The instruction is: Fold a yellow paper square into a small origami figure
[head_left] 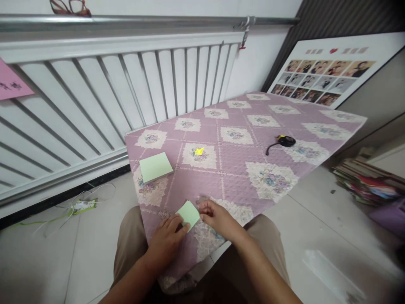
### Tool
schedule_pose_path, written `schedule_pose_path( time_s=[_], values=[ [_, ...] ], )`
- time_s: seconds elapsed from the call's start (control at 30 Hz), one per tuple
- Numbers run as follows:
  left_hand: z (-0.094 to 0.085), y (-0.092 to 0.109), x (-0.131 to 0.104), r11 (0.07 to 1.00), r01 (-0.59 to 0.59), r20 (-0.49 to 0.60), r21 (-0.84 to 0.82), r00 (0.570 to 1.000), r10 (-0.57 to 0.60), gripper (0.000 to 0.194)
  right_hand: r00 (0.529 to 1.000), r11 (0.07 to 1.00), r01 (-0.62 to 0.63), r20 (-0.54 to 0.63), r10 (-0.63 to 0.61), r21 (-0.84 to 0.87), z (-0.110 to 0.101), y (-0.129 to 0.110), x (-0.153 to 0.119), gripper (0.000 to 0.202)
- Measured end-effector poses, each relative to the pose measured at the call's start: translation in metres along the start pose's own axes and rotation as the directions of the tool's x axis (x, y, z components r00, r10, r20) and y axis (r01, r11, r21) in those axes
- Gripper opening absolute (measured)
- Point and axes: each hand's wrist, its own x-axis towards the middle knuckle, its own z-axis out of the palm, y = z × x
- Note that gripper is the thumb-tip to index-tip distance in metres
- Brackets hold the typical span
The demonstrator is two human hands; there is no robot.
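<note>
A small pale green paper lies near the table's front edge, turned like a diamond. My left hand holds its left side, thumb on top of the lower edge. At its right corner is my right hand, with fingers curled together; whether they grip the corner is too small to tell. Farther back on the left sits a stack of pale green paper. A small folded yellow paper piece rests on a flower patch beyond my hands.
The purple flowered cloth covers the table. A black and yellow object with a strap lies at the right. Behind stands a white radiator, with a photo board at the back right.
</note>
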Motion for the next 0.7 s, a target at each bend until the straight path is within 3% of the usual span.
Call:
schedule_pose_path(
  time_s=[0.33, 0.7],
  values=[
    [0.001, 0.0, 0.001, 0.999, -0.042, -0.043, 0.035, 0.998, 0.043, 0.042, 0.972, 0.996, -0.053, -0.231, 0.035, -0.076, 0.02, -0.004, -0.014, 0.03],
    [-0.001, 0.0, 0.002, 0.999, -0.034, -0.017, 0.037, 0.999, 0.035, 0.044, 0.955, 0.955, -0.132, -0.291, 0.051, -0.265, 0.024, -0.012, -0.016, 0.021]
  ],
)
